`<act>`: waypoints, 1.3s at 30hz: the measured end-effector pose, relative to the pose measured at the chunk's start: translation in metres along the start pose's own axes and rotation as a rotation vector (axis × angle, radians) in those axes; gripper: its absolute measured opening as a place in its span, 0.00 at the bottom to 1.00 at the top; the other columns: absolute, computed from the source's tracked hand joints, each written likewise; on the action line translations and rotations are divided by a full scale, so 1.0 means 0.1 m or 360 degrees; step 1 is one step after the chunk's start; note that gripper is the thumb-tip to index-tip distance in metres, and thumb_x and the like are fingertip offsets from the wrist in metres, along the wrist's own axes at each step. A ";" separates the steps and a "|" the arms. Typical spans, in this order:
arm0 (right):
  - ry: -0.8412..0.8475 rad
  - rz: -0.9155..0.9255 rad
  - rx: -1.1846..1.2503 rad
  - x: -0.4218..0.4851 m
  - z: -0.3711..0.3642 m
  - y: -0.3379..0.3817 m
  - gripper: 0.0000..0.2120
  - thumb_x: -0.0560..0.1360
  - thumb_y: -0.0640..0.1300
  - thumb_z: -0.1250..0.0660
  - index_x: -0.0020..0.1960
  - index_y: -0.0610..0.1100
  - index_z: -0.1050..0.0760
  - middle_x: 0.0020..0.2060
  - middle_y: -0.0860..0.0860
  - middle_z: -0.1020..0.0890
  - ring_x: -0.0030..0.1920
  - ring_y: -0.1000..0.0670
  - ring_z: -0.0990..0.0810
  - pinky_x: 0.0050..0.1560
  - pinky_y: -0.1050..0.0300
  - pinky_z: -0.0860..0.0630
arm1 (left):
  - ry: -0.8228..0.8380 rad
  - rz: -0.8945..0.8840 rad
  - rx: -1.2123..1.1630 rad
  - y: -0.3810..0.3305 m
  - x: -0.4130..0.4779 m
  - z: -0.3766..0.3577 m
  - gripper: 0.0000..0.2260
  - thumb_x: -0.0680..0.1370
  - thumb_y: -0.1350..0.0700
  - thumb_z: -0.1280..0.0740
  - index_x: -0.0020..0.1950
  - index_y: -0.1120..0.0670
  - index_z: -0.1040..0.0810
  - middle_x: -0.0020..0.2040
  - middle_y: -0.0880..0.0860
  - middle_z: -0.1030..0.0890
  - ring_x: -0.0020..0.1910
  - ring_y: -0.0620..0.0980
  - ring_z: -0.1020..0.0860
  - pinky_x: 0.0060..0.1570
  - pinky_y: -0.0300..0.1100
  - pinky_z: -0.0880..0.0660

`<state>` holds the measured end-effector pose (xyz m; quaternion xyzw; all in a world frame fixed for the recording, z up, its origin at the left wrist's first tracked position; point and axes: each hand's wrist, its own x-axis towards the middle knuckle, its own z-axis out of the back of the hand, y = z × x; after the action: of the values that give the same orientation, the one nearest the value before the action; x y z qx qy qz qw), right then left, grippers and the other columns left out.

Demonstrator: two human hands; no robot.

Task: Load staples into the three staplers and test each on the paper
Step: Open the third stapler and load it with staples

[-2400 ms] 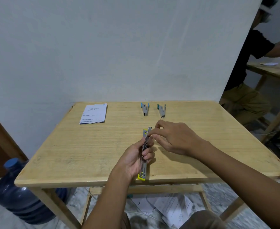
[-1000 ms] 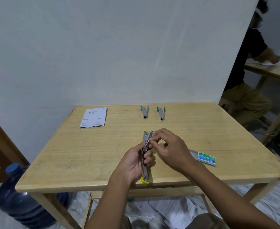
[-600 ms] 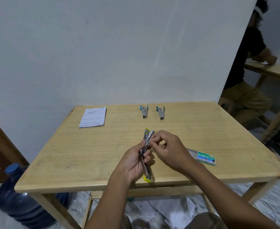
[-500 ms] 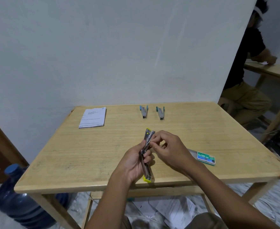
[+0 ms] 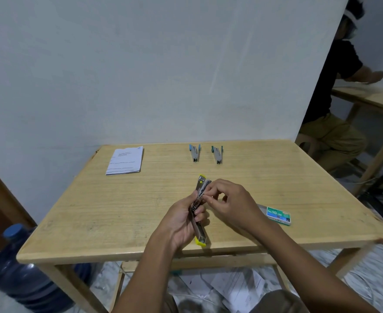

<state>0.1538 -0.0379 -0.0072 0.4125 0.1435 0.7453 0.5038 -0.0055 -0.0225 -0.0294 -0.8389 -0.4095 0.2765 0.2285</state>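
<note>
A yellow-ended metal stapler (image 5: 200,233), swung fully open, is gripped at its middle by my left hand (image 5: 181,222) above the table's near edge. My right hand (image 5: 231,203) pinches at the stapler's open magazine near its far end; whatever is between those fingertips is too small to make out. Two blue-ended staplers (image 5: 194,152) (image 5: 217,154) lie side by side at the far middle of the table. A green staple box (image 5: 278,215), slid open, lies just right of my right wrist. The printed paper (image 5: 125,160) lies at the far left.
The wooden table (image 5: 109,213) stands against a white wall. A blue water jug (image 5: 21,274) stands on the floor at the left, loose sheets lie under the table. Another person sits at a second table (image 5: 371,98) on the right.
My right hand has drawn nearer, uncovering the staple box. The open stapler has tilted slightly in my left hand. My right fingers stay pinched at its magazine.
</note>
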 end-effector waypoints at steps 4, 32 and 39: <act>0.0038 -0.0117 -0.0018 0.05 0.02 0.01 0.06 0.73 0.48 0.28 0.38 0.53 0.22 0.41 0.60 0.18 0.44 0.58 0.20 0.41 0.58 0.25 | 0.0045 0.0097 -0.0019 -0.01 -0.02 -0.02 0.15 0.82 0.52 0.40 0.43 0.61 0.24 0.30 0.54 0.31 0.26 0.46 0.36 0.27 0.36 0.36; 0.0265 -0.0102 0.0091 0.03 0.10 0.08 0.02 0.73 0.47 0.27 0.44 0.50 0.20 0.40 0.55 0.19 0.40 0.55 0.21 0.39 0.59 0.24 | -0.0087 -0.0071 0.0013 0.00 -0.03 -0.09 0.13 0.84 0.56 0.45 0.57 0.65 0.27 0.35 0.57 0.28 0.26 0.46 0.32 0.24 0.37 0.32; 0.0283 -0.0244 0.0186 -0.03 0.03 0.05 0.07 0.74 0.47 0.27 0.51 0.54 0.18 0.43 0.55 0.16 0.40 0.58 0.18 0.42 0.57 0.20 | 0.0046 0.0024 0.0060 -0.01 -0.04 -0.08 0.11 0.83 0.56 0.42 0.56 0.62 0.26 0.38 0.57 0.27 0.28 0.47 0.31 0.25 0.37 0.33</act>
<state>0.1531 -0.0431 -0.0037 0.3612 0.2619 0.7285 0.5197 -0.0031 -0.0267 -0.0216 -0.8413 -0.3946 0.2737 0.2482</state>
